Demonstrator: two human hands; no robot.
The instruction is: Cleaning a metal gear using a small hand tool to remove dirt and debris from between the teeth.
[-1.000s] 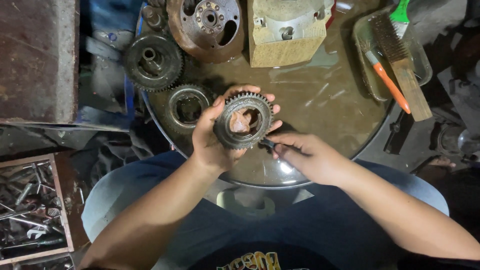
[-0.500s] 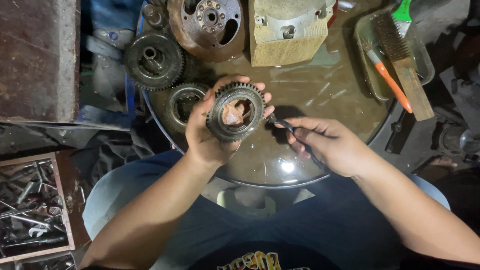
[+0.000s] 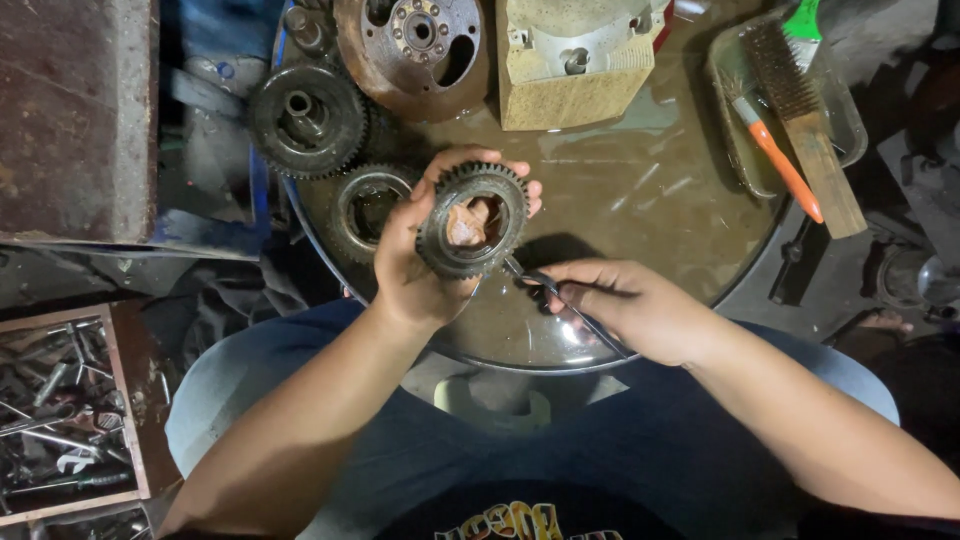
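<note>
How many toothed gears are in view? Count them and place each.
3. One gear is held in the left hand; a ring-shaped one lies in the pan left of it; a dark one sits at upper left. Others may be hidden.

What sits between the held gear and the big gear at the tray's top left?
In the head view, a ring-shaped gear lies flat in the tray, between the held gear in the left hand and the big gear.

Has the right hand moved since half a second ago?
Yes. The right hand has drawn left, back toward the held gear, judged against the round tray's rim.
</note>
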